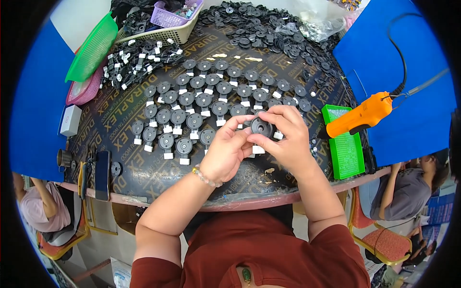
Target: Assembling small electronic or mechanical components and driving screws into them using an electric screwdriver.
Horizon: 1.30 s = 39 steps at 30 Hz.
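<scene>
A round black plastic part (260,126) with a hollow centre is held between my two hands above the table's near side. My right hand (291,137) pinches its rim from the right with thumb and fingers. On the left side, my left hand (228,150) grips its edge between thumb and fingertips. A white block (258,150) shows just below it; I cannot tell whether it is joined to the part. Beyond and left of my hands stand rows of similar black round parts (194,121) with white blocks.
An orange electric screwdriver (360,115) hangs above a green tray (354,165) at right. Loose black discs (259,24) are heaped at the back. Black-and-white pieces (139,62), a green basket (92,48) and a phone (102,175) lie left. Other people sit at both sides.
</scene>
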Available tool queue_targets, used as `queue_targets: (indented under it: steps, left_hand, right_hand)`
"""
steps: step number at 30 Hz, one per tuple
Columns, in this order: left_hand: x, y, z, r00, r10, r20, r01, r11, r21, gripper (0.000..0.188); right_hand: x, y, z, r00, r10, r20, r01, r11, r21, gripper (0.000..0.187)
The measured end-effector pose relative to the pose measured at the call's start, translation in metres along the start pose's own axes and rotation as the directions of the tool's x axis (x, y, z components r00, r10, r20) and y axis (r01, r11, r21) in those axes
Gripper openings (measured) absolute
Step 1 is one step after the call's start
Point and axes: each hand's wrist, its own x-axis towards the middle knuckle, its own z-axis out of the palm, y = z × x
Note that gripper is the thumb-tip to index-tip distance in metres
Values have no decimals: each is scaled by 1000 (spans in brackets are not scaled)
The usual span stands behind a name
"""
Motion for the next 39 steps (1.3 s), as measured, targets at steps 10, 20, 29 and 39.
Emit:
queue_targets:
  steps: [10, 20, 29, 39]
  left_hand:
    - [-22, -11, 12, 998, -63, 10, 64, 996, -57, 27]
    - [-28, -27, 11, 1000, -23, -9, 22, 990, -141, 30]
    - [-30, -36, 15, 998, 7, -68, -11, 998, -61, 30]
    - [-45, -26, 18, 993, -121, 9, 120, 992, 22, 51]
  right_hand:
    - [-15, -5, -19, 997, -37, 67, 32, 996, 83, 46]
    - [-27, -12, -27, 982, 56, 183, -77, 991, 110, 45]
    - [-30, -14, -30, 988, 39, 149, -52, 995, 82, 46]
    - [-35, -8, -37, 962, 152, 226, -178, 979, 101, 43]
